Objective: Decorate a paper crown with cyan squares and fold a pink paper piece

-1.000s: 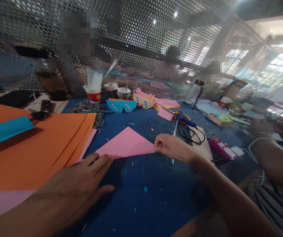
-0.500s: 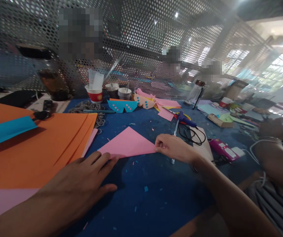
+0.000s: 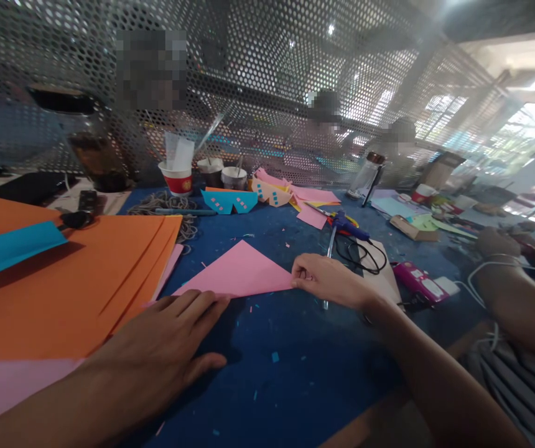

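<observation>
A pink paper triangle (image 3: 244,270), apparently folded, lies on a blue table (image 3: 295,398) between two bare hands, its long edge toward the wearer. The left hand (image 3: 165,348) is spread open, palm down, fingers resting along that edge and hiding part of it, beside stacked orange sheets (image 3: 81,274). The right hand (image 3: 326,279) is curled closed, seemingly pinching the right corner, near a clear rod (image 3: 331,242). If that pinch slips or the left fingers press unevenly, the layers could slide and the crease skew; stray paper scraps (image 3: 275,357) might also get caught underneath
</observation>
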Action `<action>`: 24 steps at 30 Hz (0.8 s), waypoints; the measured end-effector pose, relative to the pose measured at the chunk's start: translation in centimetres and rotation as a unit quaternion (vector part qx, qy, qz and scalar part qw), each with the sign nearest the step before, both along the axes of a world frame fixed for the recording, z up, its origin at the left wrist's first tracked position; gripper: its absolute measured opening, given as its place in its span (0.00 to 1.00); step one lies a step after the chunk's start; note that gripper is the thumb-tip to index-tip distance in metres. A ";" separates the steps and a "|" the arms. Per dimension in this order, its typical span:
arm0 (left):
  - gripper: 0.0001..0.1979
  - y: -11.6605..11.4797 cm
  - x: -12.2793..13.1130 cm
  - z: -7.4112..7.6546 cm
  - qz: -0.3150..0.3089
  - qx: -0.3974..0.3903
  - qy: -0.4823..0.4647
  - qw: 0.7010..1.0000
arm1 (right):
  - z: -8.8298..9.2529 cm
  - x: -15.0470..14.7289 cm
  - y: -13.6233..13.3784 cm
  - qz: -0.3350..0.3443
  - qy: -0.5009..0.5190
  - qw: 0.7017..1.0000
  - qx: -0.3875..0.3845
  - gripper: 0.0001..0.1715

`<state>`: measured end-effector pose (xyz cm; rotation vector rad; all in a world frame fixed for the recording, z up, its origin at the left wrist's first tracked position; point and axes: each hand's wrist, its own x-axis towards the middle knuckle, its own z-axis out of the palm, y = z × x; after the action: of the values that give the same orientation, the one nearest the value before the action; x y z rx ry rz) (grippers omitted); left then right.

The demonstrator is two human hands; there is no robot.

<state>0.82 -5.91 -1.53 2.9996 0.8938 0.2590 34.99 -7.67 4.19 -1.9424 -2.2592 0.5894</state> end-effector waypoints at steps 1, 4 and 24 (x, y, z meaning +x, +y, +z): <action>0.32 0.1 0.0 0.1 -0.005 0.002 0.000 1.000 | 0.0 0.0 0.0 -0.001 -0.001 1.000 0.000 0.03; 0.31 0.5 0.1 0.2 -0.026 0.008 -0.016 1.000 | 0.0 0.0 0.0 0.001 -0.006 1.000 0.000 0.03; 0.35 0.8 0.5 0.7 -0.060 0.040 -0.001 0.997 | 0.5 0.4 0.0 0.010 -0.015 1.000 -0.001 0.05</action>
<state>1.29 -5.10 -0.83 3.1105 0.7174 0.3025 35.40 -7.70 4.64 -1.9444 -2.2998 0.5699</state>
